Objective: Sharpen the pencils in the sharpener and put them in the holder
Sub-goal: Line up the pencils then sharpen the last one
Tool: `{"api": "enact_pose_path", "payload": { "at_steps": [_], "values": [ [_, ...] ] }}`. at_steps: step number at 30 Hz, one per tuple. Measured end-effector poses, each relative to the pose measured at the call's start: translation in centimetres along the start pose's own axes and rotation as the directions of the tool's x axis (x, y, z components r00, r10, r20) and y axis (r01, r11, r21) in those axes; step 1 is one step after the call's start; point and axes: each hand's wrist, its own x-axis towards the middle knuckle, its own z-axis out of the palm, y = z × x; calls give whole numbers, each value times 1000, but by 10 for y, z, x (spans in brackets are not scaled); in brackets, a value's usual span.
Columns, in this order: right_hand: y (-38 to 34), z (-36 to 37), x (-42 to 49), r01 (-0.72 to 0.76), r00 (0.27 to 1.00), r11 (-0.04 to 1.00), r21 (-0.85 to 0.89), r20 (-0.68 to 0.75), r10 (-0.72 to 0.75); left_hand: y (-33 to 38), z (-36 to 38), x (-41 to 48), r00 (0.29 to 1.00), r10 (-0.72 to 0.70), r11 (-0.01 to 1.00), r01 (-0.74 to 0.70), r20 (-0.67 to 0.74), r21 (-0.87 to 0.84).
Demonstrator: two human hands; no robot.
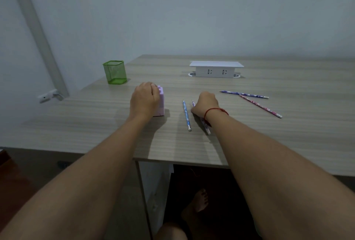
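Your left hand (pixel 144 99) is wrapped round the small lilac plastic pencil sharpener (pixel 161 103), a block-shaped box with studs on top, which stands upright on the pale wood-grain laminate table (pixel 249 143). Your palm covers its left side and your fingers curl over its top, so only its right face and the studs show. Your right hand (pixel 206 104), with a red string bracelet (pixel 216 110) at the wrist, is down on the table to the right of the sharpener, its fingers curled closed on a purple patterned pencil (pixel 206 127). The pencil's point pokes out past your knuckles on the far side, and its white-tipped end runs out beneath your wrist toward you. I cannot tell whether that pencil is lifted or lying on the table. Just to its left, between your two hands and touching neither, lies a light blue patterned pencil (pixel 186 114), point away from you. Farther right, well apart from your hand, lie two more: a dark blue patterned pencil (pixel 244 94) running almost sideways, and a pink patterned pencil (pixel 261 106) slanting toward you, its far end touching the dark blue one. The green wire-mesh square pencil holder (pixel 114 72) stands upright near the table's far left corner, beyond your left hand. A white socket box (pixel 216 69) sits at the back of the table.
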Motion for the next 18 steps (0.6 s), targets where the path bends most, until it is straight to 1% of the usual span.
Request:
{"api": "enact_pose_path", "payload": {
  "at_steps": [6, 10, 18],
  "values": [
    [-2, -3, -5, 15, 1000, 999, 28, 17, -15, 1, -2, -3, 1000, -3, 1000, 3, -3, -16],
    [-4, -4, -7, 21, 999, 1000, 18, 31, -21, 4, -4, -5, 1000, 0, 1000, 0, 6, -23],
    [-1, -11, -9, 10, 1000, 1000, 13, -2, -10, 14, -1, -9, 1000, -1, 999, 1, 16, -41]
  ]
}}
